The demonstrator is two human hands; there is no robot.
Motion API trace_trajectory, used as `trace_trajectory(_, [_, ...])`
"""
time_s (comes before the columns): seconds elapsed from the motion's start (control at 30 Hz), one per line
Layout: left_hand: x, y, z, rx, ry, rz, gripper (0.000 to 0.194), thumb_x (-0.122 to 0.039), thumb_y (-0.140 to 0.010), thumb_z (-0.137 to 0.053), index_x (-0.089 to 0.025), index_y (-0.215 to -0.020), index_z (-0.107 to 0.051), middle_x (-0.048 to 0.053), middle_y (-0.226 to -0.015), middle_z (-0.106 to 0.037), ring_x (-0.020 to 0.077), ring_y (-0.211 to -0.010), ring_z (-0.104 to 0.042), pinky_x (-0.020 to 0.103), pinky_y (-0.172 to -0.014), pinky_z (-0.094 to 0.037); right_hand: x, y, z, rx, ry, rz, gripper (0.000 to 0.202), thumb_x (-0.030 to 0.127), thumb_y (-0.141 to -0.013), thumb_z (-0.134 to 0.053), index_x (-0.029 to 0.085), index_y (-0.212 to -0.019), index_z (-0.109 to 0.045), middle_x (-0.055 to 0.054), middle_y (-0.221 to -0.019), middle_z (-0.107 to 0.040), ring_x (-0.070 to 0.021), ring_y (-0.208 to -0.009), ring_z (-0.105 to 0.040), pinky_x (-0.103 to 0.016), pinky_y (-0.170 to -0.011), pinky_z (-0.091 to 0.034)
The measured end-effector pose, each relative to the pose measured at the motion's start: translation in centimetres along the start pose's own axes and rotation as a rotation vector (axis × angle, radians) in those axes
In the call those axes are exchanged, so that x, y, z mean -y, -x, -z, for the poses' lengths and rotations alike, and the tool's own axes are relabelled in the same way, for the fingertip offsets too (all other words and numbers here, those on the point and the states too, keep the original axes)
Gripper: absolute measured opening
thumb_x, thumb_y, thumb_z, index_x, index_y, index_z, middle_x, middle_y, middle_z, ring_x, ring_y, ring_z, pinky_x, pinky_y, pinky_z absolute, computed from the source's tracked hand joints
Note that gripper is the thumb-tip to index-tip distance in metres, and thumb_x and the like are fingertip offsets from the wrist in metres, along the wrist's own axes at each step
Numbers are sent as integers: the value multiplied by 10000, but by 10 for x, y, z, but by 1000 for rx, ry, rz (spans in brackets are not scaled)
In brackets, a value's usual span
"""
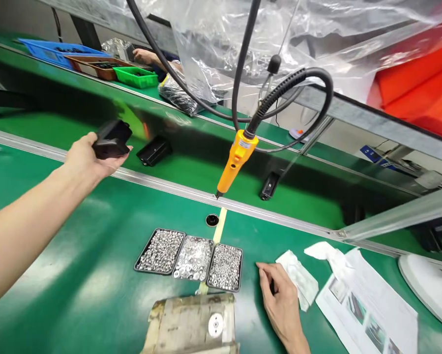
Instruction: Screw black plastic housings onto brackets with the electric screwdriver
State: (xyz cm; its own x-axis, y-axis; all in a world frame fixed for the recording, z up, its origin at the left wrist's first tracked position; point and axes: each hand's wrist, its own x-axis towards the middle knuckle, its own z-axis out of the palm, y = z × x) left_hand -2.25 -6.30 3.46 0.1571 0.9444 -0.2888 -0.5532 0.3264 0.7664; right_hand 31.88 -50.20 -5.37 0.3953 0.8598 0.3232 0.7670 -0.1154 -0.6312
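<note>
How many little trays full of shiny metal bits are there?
3. They sit in a row on the green table: the left tray, the middle tray and the right tray. None looks hidden.

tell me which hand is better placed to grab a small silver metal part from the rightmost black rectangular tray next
Right, most likely: the right hand looks empty and is beside that tray, while the left hand is farther off, holding a black angular block.

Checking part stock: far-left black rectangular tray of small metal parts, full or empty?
Full, or nearly: small metal parts cover its bottom.
</note>
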Motion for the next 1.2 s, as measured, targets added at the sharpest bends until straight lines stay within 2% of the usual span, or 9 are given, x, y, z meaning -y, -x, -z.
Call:
trace_trajectory(0.1, [11,60,-3,-79,204,-129,359,-369,-1141,-283,-202,-1025,-579,-11,-960,-784,159,-1055,-744,263,-674,-633,7,2,0,-55,-5,66,241,274,-1028,-521,204,-1108,-737,-65,-933,-717,-143,-684,-636,-264,-632,-527])
trace_trajectory(0.17, [26,103,-6,-57,297,-115,353,-340,-1144,-284,-171,-1085,-589,66,-1120,-780,205,-1159,-713,292,-670,-634,13,3,1,-64,-3,104,244,258,-1031,-506,205,-1107,-731,-75,-982,-722,-148,-730,-656,-272,-649,-538])
trace_trajectory(0.27, [52,161,-14,-14,392,-70,196,-303,-1082,-501,-163,-1169,-607,83,-1226,-755,246,-1169,-714,323,-734,-700,27,3,2,-18,3,180,244,242,-1035,-497,213,-1105,-729,-86,-1029,-714,-166,-845,-687,-275,-683,-555])
trace_trajectory(0.4, [91,208,-20,30,425,17,241,-217,-1056,-484,-85,-1214,-610,190,-1259,-722,340,-1162,-712,392,-776,-708,48,-9,-2,111,49,272,201,217,-1020,-539,237,-1095,-724,-62,-1045,-709,-169,-953,-688,-271,-776,-569])
trace_trajectory(0.5, [115,220,-18,55,411,51,265,-198,-1044,-486,-68,-1235,-616,232,-1219,-721,351,-1122,-729,396,-775,-702,56,-23,-9,172,142,305,169,193,-989,-586,243,-1073,-724,-56,-1044,-704,-196,-976,-677,-307,-823,-558])
trace_trajectory(0.63, [134,221,-10,113,360,95,330,-205,-1010,-532,-46,-1288,-611,263,-1144,-731,345,-1056,-754,388,-773,-692,58,-35,-20,210,263,323,129,179,-965,-608,243,-985,-719,-56,-980,-689,-217,-934,-658,-315,-769,-523])
trace_trajectory(0.83, [141,222,-5,146,302,104,368,-220,-969,-585,-68,-1303,-610,246,-1111,-743,331,-931,-780,412,-759,-685,57,-37,-25,231,298,319,144,137,-966,-583,227,-925,-687,-28,-890,-683,-186,-870,-651,-272,-742,-472])
trace_trajectory(1.03, [145,223,-7,162,283,125,346,-228,-957,-596,-71,-1263,-634,243,-1106,-741,300,-874,-780,412,-802,-675,56,-37,-22,256,249,282,99,227,-979,-613,242,-1035,-694,-20,-961,-699,-165,-824,-647,-257,-726,-473])
trace_trajectory(1.2, [148,223,-6,198,254,129,369,-236,-959,-605,-61,-1282,-641,257,-1139,-729,284,-876,-771,403,-828,-663,58,-39,-23,264,210,260,123,191,-975,-583,230,-929,-690,-19,-898,-678,-177,-839,-637,-270,-734,-449])
